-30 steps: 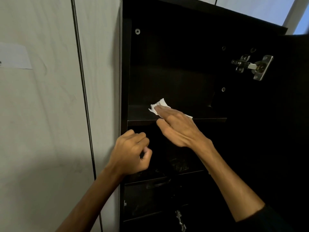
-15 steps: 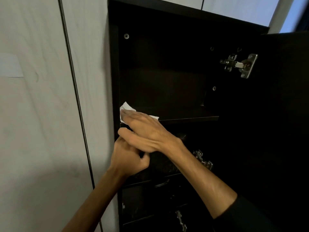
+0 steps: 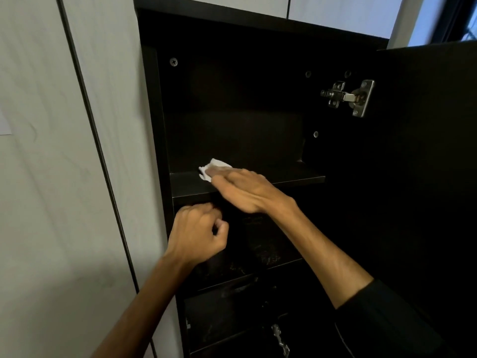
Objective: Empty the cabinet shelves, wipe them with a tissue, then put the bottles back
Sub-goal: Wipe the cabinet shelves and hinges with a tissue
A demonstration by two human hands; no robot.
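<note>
A dark cabinet stands open in front of me. Its upper shelf is bare and black. My right hand lies flat on that shelf near its left part, pressing a crumpled white tissue onto the board with the fingers. Just below the shelf's front edge, my left hand hangs curled into a loose fist with nothing visible in it. No bottles are in view.
The cabinet door stands open on the right, with a metal hinge at its top. Lower shelves look dusty and dark. A pale wall panel runs along the left. A second hinge shows low down.
My right hand slid the tissue left to the shelf's left end, then back right to its present spot. My left hand stayed curled below the shelf.
</note>
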